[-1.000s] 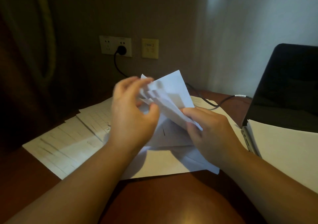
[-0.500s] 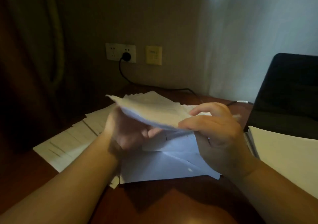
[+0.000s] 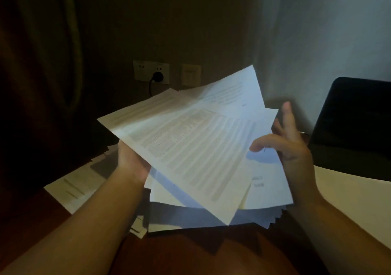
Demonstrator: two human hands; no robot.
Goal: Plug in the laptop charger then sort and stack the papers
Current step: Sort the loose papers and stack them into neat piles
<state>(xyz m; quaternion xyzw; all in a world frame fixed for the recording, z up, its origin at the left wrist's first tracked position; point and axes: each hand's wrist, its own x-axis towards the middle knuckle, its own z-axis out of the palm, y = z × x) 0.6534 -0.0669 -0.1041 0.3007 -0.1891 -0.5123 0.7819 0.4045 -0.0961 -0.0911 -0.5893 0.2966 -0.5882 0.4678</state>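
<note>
A dim room with a brown desk against a dark wall. Both hands hold a fanned bundle of papers above the desk: the left hand supports it from beneath, its fingers hidden, and the right hand pinches the right edge. More sheets lie below. The charger plug sits in the wall socket; the laptop stands at right.

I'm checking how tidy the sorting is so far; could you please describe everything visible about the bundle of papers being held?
The bundle of papers is a loose, fanned sheaf of white printed sheets, their text blurred and unreadable. The corners are misaligned, with one sheet jutting up toward the wall. It is held tilted above the desk, over more sheets lying below. The left hand supports it from beneath at its left edge. The right hand holds its right edge, thumb on top and fingers behind.
</note>
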